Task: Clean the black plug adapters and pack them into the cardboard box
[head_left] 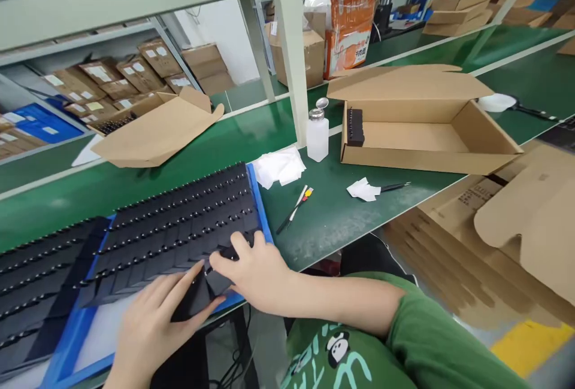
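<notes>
My left hand [155,317] is closed around a black block [194,300] at the front edge of a blue-rimmed tray [259,200]. Beside it, my right hand [258,269] grips more of the black blocks [218,281], fingers on top and thumb at the side. How many blocks lie between the two hands is partly hidden. Rows of similar black blocks [179,221] with small shiny round tips fill the back of the tray. A white bare strip [105,329] of tray floor shows at its front left. Another tray of black blocks [36,293] adjoins on the left.
An open cardboard box [413,155] holds a black block row [355,127] at its left end. Nearby are a pump bottle [317,137], white wipes [279,166], slim tools [295,209] and tweezers wrapped in tissue [363,190]. A shelf post [290,48] rises behind. Another open box [157,131] stands back left.
</notes>
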The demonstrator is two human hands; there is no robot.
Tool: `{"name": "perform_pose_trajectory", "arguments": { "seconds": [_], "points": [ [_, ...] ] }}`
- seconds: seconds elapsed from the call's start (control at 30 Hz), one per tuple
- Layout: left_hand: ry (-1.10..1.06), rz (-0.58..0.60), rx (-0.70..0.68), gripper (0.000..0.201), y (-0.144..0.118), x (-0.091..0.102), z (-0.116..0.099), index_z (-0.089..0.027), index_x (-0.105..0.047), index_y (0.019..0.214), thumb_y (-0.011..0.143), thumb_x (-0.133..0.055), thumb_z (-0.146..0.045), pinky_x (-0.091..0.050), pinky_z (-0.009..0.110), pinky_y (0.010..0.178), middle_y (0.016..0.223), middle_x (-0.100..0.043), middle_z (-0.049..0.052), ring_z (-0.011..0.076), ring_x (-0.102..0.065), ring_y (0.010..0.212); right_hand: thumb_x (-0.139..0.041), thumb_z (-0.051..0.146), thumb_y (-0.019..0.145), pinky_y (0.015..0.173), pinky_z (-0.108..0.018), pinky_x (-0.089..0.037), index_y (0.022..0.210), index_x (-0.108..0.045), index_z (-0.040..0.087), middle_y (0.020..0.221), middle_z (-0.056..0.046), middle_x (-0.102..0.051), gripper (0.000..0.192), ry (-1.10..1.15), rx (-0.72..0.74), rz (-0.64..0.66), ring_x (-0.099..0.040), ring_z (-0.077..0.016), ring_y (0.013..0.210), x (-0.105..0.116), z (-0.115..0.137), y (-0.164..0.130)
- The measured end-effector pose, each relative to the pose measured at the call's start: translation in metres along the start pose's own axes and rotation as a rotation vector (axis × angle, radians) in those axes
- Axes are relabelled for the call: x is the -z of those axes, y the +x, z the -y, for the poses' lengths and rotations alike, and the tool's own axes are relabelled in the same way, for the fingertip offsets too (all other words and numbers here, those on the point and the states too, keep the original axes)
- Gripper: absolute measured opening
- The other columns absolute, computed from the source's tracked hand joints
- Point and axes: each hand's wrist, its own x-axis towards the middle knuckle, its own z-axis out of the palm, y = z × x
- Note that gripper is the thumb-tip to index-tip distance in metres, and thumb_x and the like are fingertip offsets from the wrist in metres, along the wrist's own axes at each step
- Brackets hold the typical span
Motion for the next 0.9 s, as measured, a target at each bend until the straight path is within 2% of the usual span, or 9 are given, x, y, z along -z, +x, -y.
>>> {"name": "perform_pose_trajectory", "arguments": {
  "seconds": [0.1,0.23,0.33,0.43,0.57,0.7,0.77,0.83,0.9],
  "points": [
    [0.007,-0.054,-0.004,0.056,0.047,0.003,-0.036,-0.014,-0.057,0.124,0.077,-0.08,-0.034,-0.048,0.033,0.075,0.091,-0.064,0.006,0.0167,-0.058,0.076,-0.068,0.03,0.081,0.046,-0.032,-0.046,0.134,-0.045,0.03,0.119,-0.011,-0.046,0.058,-0.056,-0.033,0.008,-0.051,-0.0249,0.08,0.05,-0.033,-0.02],
    [-0.089,-0.032,0.006,0.059,0.102,-0.016,-0.094,-0.013,-0.054,0.126,0.082,-0.072,-0.046,-0.046,0.033,0.068,0.09,-0.063,0.006,0.0185,-0.056,0.077,-0.075,0.036,0.076,0.049,-0.036,-0.051,0.13,-0.049,0.033,0.121,-0.009,-0.047,0.06,-0.135,-0.149,0.071,-0.051,-0.0276,0.086,0.106,-0.088,-0.056],
    [-0.181,0.035,0.056,0.059,0.124,-0.035,-0.134,-0.013,-0.055,0.124,0.082,-0.069,-0.052,-0.046,0.035,0.067,0.088,-0.062,0.006,0.02,-0.055,0.077,-0.076,0.039,0.075,0.052,-0.039,-0.054,0.128,-0.049,0.035,0.12,-0.008,-0.047,0.06,-0.099,-0.199,0.141,-0.054,-0.0277,0.089,0.123,-0.123,-0.085],
    [-0.226,0.098,0.113,0.062,0.138,-0.053,-0.158,-0.013,-0.057,0.122,0.077,-0.074,-0.053,-0.047,0.037,0.064,0.09,-0.063,0.005,0.0216,-0.058,0.077,-0.075,0.036,0.077,0.059,-0.041,-0.056,0.128,-0.048,0.036,0.121,-0.007,-0.046,0.058,-0.03,-0.236,0.238,-0.055,-0.0277,0.094,0.125,-0.153,-0.099],
    [-0.176,0.172,0.247,0.06,0.167,-0.077,-0.162,-0.016,-0.063,0.116,0.073,-0.074,-0.056,-0.051,0.042,0.067,0.093,-0.065,0.005,0.0256,-0.063,0.081,-0.072,0.038,0.079,0.072,-0.042,-0.054,0.131,-0.046,0.037,0.121,-0.005,-0.044,0.058,0.018,-0.211,0.298,-0.055,-0.0233,0.091,0.117,-0.196,-0.082],
    [-0.259,0.375,0.475,0.059,0.201,-0.106,-0.154,-0.022,-0.061,0.122,0.078,-0.065,-0.061,-0.052,0.039,0.072,0.108,-0.066,0.003,0.0264,-0.064,0.098,-0.071,0.046,0.077,0.07,-0.039,-0.051,0.127,-0.051,0.036,0.118,-0.003,-0.045,0.054,0.051,-0.172,0.37,-0.055,-0.0192,0.082,0.104,-0.246,-0.039],
    [-0.258,0.455,0.526,0.056,0.213,-0.121,-0.149,-0.024,-0.06,0.12,0.079,-0.062,-0.062,-0.05,0.038,0.067,0.104,-0.067,0.002,0.0258,-0.064,0.095,-0.073,0.044,0.075,0.071,-0.037,-0.05,0.125,-0.053,0.034,0.117,-0.003,-0.045,0.055,0.097,-0.167,0.424,-0.056,-0.0175,0.08,0.098,-0.265,-0.023],
    [-0.215,0.472,0.524,0.054,0.22,-0.133,-0.144,-0.024,-0.061,0.117,0.079,-0.061,-0.062,-0.048,0.037,0.065,0.099,-0.067,0.002,0.0261,-0.064,0.092,-0.074,0.041,0.075,0.077,-0.035,-0.051,0.131,-0.051,0.033,0.122,-0.004,-0.044,0.061,0.173,-0.181,0.46,-0.058,-0.0171,0.086,0.094,-0.275,-0.018],
    [-0.172,0.451,0.507,0.056,0.223,-0.142,-0.137,-0.022,-0.06,0.12,0.08,-0.061,-0.061,-0.048,0.037,0.067,0.102,-0.067,0.004,0.0269,-0.064,0.095,-0.069,0.043,0.082,0.089,-0.036,-0.051,0.143,-0.043,0.031,0.136,-0.006,-0.04,0.068,0.206,-0.176,0.391,-0.057,-0.0209,0.105,0.094,-0.275,-0.027]
  ]
}}
